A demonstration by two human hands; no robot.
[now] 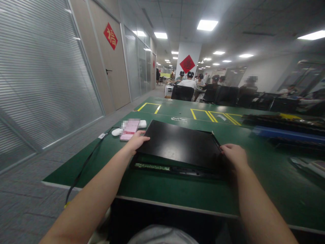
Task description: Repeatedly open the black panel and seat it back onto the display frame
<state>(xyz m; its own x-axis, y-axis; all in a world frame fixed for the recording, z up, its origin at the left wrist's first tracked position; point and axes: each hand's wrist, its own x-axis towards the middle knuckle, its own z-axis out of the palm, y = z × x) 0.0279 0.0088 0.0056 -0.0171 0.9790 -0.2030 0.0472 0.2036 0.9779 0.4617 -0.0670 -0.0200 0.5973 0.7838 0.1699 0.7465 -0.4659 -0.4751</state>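
A black, glossy flat screen panel (pixel 179 140) is tilted above the green table, its near edge raised. Under it lies a black frame (pixel 195 171) with a strip of green circuit board (pixel 152 166) along its near side. My left hand (pixel 138 140) grips the panel's left edge, thumb on top and fingers beneath. My right hand (pixel 235 154) is closed at the right edge, thumb and forefinger pinched where panel and frame meet. Whether it also holds the frame I cannot tell.
A phone (pixel 130 129) and white rounded objects (pixel 116 132) sit to the left, beside a black cable (pixel 85 166) running off the table's edge. Stacked dark parts and a blue strip (pixel 289 134) lie at the right. Yellow tape (pixel 209 116) marks the far green tabletop (pixel 172 110). People sit beyond.
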